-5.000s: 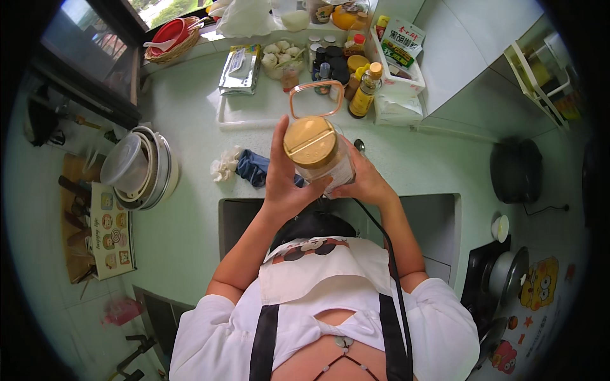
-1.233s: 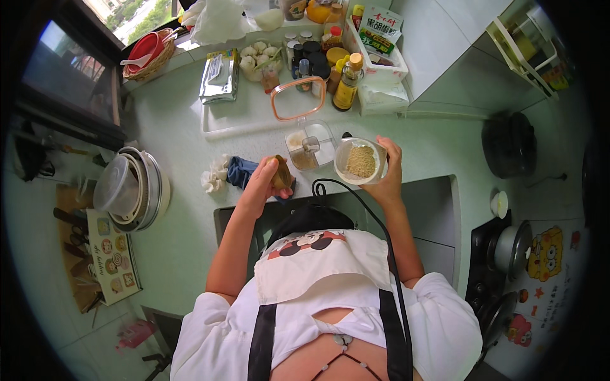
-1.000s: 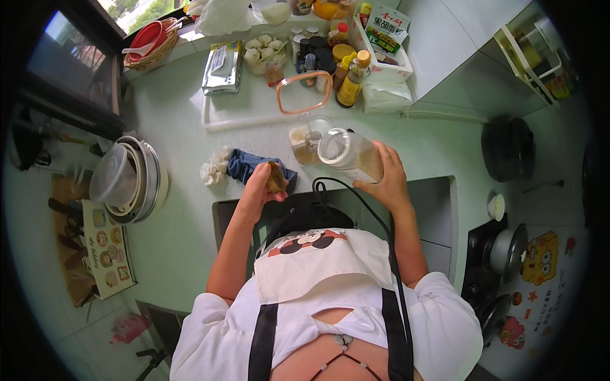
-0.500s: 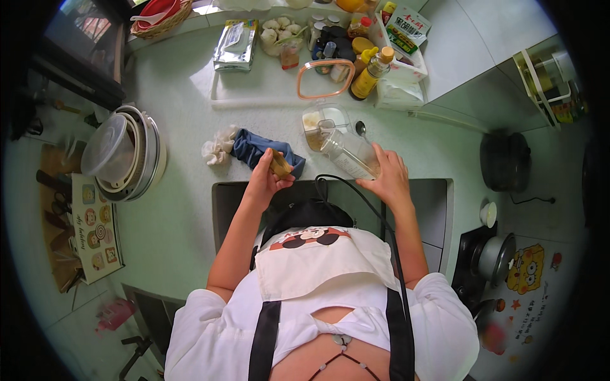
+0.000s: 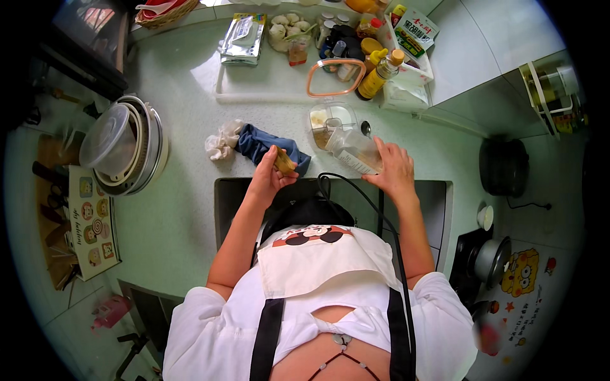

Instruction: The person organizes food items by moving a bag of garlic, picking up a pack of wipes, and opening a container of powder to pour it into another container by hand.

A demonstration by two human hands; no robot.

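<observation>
My right hand [image 5: 395, 170] is wrapped around a clear glass jar [image 5: 356, 151], tilted on its side with the mouth turned toward the small clear container [image 5: 330, 117]; the fingers are clamped on the jar's body. The jar lies just in front of that container, touching or nearly touching its near edge; I cannot tell which. My left hand [image 5: 270, 174] is closed on the jar's tan lid [image 5: 284, 162], held to the left of the container, over the blue cloth [image 5: 264, 143].

Handling, as I judge it: the jar is rigid, smooth and breakable, light with little inside, and likely to slip if my palm is damp. The best hold is around the wide middle of the body, away from the mouth. The lid is small, stiff and light; a pinch across its rim suffices.

Hard to make out: the jar's mouth and whatever leaves it are blurred by glare. The container's contents read only as pale and brownish patches. A spoon [image 5: 366, 129] just right of the container is partly covered by the jar. My fingertips behind the jar are hidden.
</observation>
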